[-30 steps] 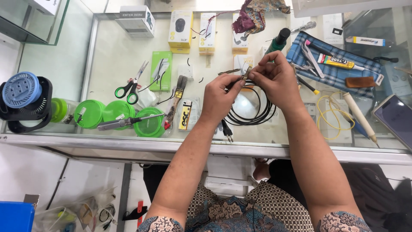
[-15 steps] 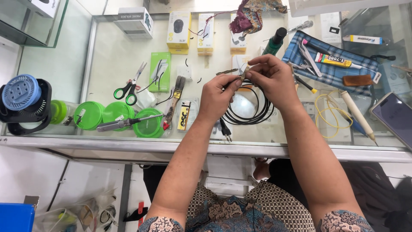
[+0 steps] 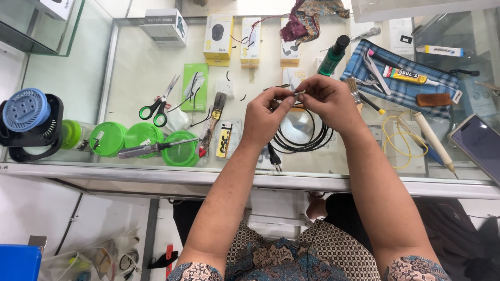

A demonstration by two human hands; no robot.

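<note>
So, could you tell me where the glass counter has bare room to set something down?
The widest free patch lies between the scissors and the white box at the back left. Around both hands it is crowded: the coiled black cable, the brush, the blue checked cloth with tools.

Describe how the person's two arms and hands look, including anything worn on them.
Both arms are bare from the hands up past the elbows. The left hand and the right hand wear no gloves, and no watch or bracelet shows at either wrist. Short sleeves of patterned batik fabric, in blue, brown and cream, end at the upper arms: the left sleeve and the right sleeve.
</note>
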